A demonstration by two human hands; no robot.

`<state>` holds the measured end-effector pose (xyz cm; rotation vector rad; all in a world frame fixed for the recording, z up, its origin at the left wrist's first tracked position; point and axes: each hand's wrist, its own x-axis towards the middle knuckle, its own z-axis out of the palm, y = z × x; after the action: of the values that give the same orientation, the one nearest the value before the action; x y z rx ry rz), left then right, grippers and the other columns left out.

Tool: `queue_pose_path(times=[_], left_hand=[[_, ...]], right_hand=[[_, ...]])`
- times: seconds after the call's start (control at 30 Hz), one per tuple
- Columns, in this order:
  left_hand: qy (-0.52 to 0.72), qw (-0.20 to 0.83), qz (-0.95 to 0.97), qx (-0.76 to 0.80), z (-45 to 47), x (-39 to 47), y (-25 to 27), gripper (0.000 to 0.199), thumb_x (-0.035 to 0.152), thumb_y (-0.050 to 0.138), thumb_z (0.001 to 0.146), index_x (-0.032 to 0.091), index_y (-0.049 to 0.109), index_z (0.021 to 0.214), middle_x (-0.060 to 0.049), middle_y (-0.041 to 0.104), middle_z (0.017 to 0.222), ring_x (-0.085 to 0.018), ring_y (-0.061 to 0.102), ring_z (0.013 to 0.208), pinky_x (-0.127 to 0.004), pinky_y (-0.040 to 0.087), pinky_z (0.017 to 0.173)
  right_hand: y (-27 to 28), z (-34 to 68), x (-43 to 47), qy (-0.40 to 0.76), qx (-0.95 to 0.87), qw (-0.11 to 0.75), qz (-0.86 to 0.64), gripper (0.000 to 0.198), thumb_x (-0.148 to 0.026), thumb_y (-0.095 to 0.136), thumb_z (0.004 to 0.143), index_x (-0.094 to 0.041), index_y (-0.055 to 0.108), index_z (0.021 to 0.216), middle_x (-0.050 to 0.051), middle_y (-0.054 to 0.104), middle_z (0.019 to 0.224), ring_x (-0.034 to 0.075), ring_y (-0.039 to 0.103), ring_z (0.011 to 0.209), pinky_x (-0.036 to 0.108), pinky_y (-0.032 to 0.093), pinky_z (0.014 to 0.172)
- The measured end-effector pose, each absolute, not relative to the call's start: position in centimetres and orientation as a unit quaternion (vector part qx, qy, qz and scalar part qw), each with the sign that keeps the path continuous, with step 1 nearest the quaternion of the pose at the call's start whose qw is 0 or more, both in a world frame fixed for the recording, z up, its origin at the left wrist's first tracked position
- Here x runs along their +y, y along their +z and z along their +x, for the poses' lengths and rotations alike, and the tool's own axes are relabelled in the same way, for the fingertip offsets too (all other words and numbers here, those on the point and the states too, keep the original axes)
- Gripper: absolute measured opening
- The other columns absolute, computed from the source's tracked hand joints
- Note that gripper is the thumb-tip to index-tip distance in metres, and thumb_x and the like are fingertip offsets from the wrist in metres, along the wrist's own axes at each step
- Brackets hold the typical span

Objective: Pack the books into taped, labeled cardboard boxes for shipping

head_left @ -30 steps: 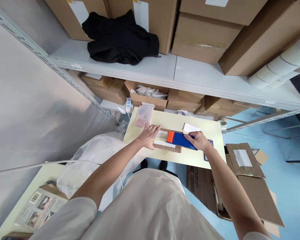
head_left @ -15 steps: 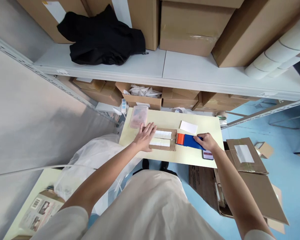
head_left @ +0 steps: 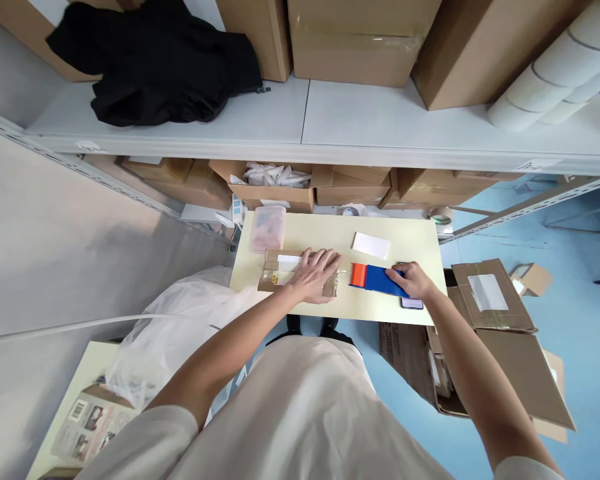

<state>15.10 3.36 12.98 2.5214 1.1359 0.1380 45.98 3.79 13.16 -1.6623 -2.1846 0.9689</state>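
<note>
A: Biggest stuff first, quick.
B: White shelf [head_left: 405,123] right across top of frame, loaded with brown boxes [head_left: 355,47]. Below, pale yellow table [head_left: 320,230] at centre. Lower right, open carton [head_left: 515,373], partly behind right forearm [head_left: 465,353]. Lower left, heap of translucent plastic [head_left: 155,340]. Upper left, black garment [head_left: 175,67] on shelf. Bottom left, box with printed pictures [head_left: 93,427].
A: Under shelf?
B: Open box [head_left: 287,197] of white pieces [head_left: 277,175], just above table, left of centre.
A: Package?
B: Brown taped package [head_left: 269,280] at frame centre, left half of table. Left hand [head_left: 316,277] flat on top, fingers slightly spread, blocking view of much of right half.
A: Right hand [head_left: 411,280]?
B: Closed around right end of blue tool [head_left: 383,280] with orange tip [head_left: 359,275]. Tool just right of package, roughly level.
A: Small bits, anything covered?
B: Pinkish case [head_left: 268,228] at table's upper left, just above package. White card [head_left: 371,245] above tool. Phone [head_left: 412,303] below right hand, upper part covered.
</note>
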Motion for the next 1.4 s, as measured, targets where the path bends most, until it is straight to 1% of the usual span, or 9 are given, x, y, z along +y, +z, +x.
queue_pose_path(times=[0.13, 0.23, 0.33, 0.6, 0.73, 0.87, 0.97, 1.13, 1.4], left_hand=[[0.027, 0.152, 0.907, 0.392, 15.3, 3.1, 13.2, 0.083, 0.049, 0.068, 0.064, 0.03, 0.039, 0.139, -0.015, 0.024, 0.15, -0.039, 0.022, 0.133, -0.058, 0.006, 0.106], [0.012, 0.125, 0.91, 0.395, 15.9, 2.7, 13.0, 0.074, 0.05, 0.068, 0.065, 0.026, 0.047, 0.132, -0.016, 0.026, 0.149, -0.038, 0.024, 0.131, -0.056, 0.012, 0.104], [0.005, 0.102, 0.911, 0.4, 16.4, 2.4, 12.7, 0.071, 0.049, 0.069, 0.063, 0.021, 0.052, 0.126, -0.02, 0.029, 0.146, -0.038, 0.027, 0.129, -0.055, 0.016, 0.101], [0.013, 0.097, 0.917, 0.386, 17.4, 2.8, 12.2, 0.068, 0.042, 0.07, 0.059, 0.023, 0.053, 0.122, -0.019, 0.034, 0.139, -0.038, 0.03, 0.126, -0.056, 0.017, 0.1], [0.043, 0.113, 0.908, 0.402, 17.1, 3.0, 12.6, 0.065, 0.049, 0.07, 0.06, 0.023, 0.056, 0.117, -0.019, 0.032, 0.14, -0.039, 0.028, 0.126, -0.057, 0.018, 0.099], [0.054, 0.154, 0.893, 0.419, 15.8, 2.5, 12.0, 0.068, 0.055, 0.069, 0.061, 0.025, 0.054, 0.12, -0.016, 0.031, 0.142, -0.038, 0.03, 0.126, -0.056, 0.019, 0.101], [0.048, 0.171, 0.889, 0.422, 15.0, 2.1, 10.9, 0.086, 0.055, 0.072, 0.058, 0.027, 0.043, 0.133, -0.016, 0.025, 0.148, -0.039, 0.025, 0.132, -0.057, 0.014, 0.105], [0.016, 0.177, 0.893, 0.413, 14.3, 2.0, 10.4, 0.12, 0.067, 0.069, 0.055, 0.018, 0.013, 0.149, -0.022, 0.008, 0.155, -0.039, 0.008, 0.142, -0.057, 0.006, 0.109], [0.029, 0.099, 0.83, 0.549, 9.6, 0.6, 10.6, 0.102, 0.063, 0.061, 0.071, 0.017, 0.016, 0.149, -0.02, 0.009, 0.156, -0.038, 0.007, 0.143, -0.061, 0.003, 0.109]], right_hand=[[15.0, 44.2, 3.8, 0.238, -0.753, -0.022, -0.613, 0.057, -0.06, 0.035, 0.086, -0.017, 0.062, 0.06, 0.01, 0.065, 0.064, 0.02, 0.058, 0.062, 0.03, 0.041, 0.062], [17.3, 39.1, 4.3, 0.16, -0.73, -0.148, -0.648, 0.057, -0.059, 0.036, 0.085, -0.013, 0.071, 0.081, 0.017, 0.069, 0.081, 0.027, 0.065, 0.077, 0.033, 0.044, 0.066], [19.1, 34.7, 4.7, 0.131, -0.74, -0.176, -0.635, 0.048, -0.047, 0.04, 0.087, -0.011, 0.07, 0.092, 0.02, 0.069, 0.089, 0.03, 0.066, 0.084, 0.036, 0.046, 0.07], [18.8, 32.7, 3.4, 0.127, -0.719, -0.152, -0.666, 0.035, -0.028, 0.041, 0.088, -0.011, 0.071, 0.093, 0.021, 0.069, 0.093, 0.029, 0.067, 0.085, 0.037, 0.047, 0.072], [16.6, 33.5, 1.7, 0.145, -0.69, -0.173, -0.688, 0.028, -0.02, 0.045, 0.087, -0.009, 0.07, 0.096, 0.021, 0.069, 0.094, 0.029, 0.067, 0.088, 0.041, 0.047, 0.078], [14.2, 36.4, -1.0, 0.136, -0.646, -0.145, -0.737, 0.044, -0.04, 0.037, 0.093, -0.01, 0.069, 0.095, 0.021, 0.069, 0.089, 0.029, 0.067, 0.083, 0.036, 0.046, 0.07], [12.1, 38.6, -2.5, 0.147, -0.59, -0.068, -0.791, 0.055, -0.05, 0.028, 0.094, -0.012, 0.067, 0.094, 0.018, 0.069, 0.086, 0.028, 0.067, 0.08, 0.032, 0.043, 0.065], [8.1, 39.3, -2.9, 0.226, -0.535, 0.003, -0.814, 0.033, -0.03, 0.037, 0.09, -0.012, 0.057, 0.109, 0.014, 0.066, 0.094, 0.024, 0.062, 0.086, 0.028, 0.039, 0.066], [3.7, 38.0, -2.6, 0.252, -0.561, 0.006, -0.789, 0.03, -0.017, 0.039, 0.088, -0.009, 0.051, 0.114, 0.017, 0.063, 0.1, 0.024, 0.059, 0.091, 0.03, 0.04, 0.072]])
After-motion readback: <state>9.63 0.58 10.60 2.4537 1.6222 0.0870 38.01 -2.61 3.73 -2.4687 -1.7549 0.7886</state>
